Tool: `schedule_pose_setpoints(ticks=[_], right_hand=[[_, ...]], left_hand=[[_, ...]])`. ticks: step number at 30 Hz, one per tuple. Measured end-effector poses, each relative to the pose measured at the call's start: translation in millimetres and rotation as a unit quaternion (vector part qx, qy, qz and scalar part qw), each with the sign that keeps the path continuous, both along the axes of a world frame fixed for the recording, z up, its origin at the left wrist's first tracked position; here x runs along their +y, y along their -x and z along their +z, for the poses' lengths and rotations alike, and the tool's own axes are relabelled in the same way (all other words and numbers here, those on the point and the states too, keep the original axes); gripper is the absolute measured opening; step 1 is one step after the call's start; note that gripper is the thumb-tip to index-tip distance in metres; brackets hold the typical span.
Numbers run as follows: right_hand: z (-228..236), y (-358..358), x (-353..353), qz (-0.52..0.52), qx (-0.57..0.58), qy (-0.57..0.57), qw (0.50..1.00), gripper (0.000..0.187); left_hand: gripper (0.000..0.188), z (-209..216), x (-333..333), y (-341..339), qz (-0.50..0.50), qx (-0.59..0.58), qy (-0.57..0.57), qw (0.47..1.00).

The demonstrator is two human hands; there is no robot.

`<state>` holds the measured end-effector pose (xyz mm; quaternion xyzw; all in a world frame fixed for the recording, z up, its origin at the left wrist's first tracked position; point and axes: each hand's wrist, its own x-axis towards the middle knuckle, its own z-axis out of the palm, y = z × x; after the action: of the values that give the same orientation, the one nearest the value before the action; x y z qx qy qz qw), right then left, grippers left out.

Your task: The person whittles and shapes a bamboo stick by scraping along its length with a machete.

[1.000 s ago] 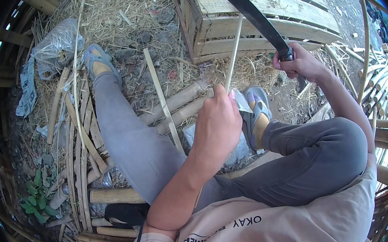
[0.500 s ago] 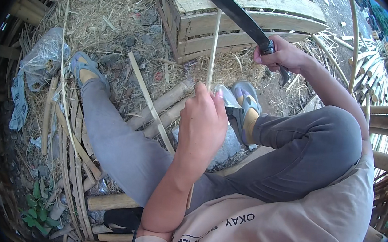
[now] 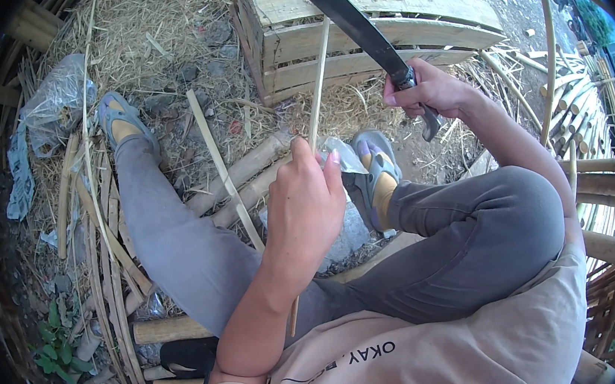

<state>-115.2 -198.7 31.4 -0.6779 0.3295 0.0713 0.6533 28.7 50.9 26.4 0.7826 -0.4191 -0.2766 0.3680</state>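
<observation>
My left hand (image 3: 307, 199) is closed around a thin pale bamboo strip (image 3: 319, 81) held roughly upright in front of me. The strip's upper end reaches up before the wooden crate, and its lower end shows below my wrist. Off to the right, my right hand (image 3: 429, 91) grips a machete (image 3: 355, 24) by its handle. Its long dark curved blade slants up and left, passing in front of the crate and apart from the strip. Another flat bamboo strip (image 3: 221, 168) leans from the ground toward my left leg.
A slatted wooden crate (image 3: 384, 35) stands ahead of my feet. Cut bamboo poles (image 3: 586, 109) are piled at the far right. Clear plastic (image 3: 58, 102) and long bamboo strips (image 3: 102, 260) lie on the left. Thick bamboo pieces (image 3: 238, 173) and a stone block (image 3: 351, 238) lie between my legs.
The whole view has shifted slightly, so everything sits a little further left. Both hands keep their holds on the bamboo strip and the machete.
</observation>
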Motion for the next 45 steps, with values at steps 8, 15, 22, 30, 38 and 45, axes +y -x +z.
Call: schedule_pose_setpoints(ticks=[8, 15, 22, 30, 38, 45], right_hand=[[1.8, -0.9, 1.7, 0.003, -0.003, -0.010, 1.000, 0.011], [-2.8, -2.3, 3.3, 0.000, -0.009, -0.005, 1.000, 0.010], [-6.4, -0.2, 0.8, 0.004, -0.003, -0.028, 1.000, 0.010], [-7.2, -1.7, 4.5, -0.005, -0.005, -0.022, 1.000, 0.010], [-8.5, -0.2, 1.3, 0.009, -0.005, -0.034, 0.999, 0.013], [-10.5, 0.1, 4.7, -0.001, -0.006, -0.027, 1.000, 0.009]], left_hand=[[0.025, 9.8, -2.3, -2.5, -0.038, 0.001, -0.042, 0.998], [0.026, 12.1, -1.7, -2.4, -0.040, 0.008, -0.050, 0.998], [0.026, 11.4, -2.1, -2.1, -0.041, -0.004, -0.049, 0.998], [0.027, 9.4, -1.2, -1.8, -0.041, -0.011, -0.051, 0.998], [0.027, 11.5, -1.7, -1.9, -0.042, -0.019, -0.057, 0.997], [0.027, 11.2, 0.0, -1.2, -0.045, -0.015, -0.057, 0.997]])
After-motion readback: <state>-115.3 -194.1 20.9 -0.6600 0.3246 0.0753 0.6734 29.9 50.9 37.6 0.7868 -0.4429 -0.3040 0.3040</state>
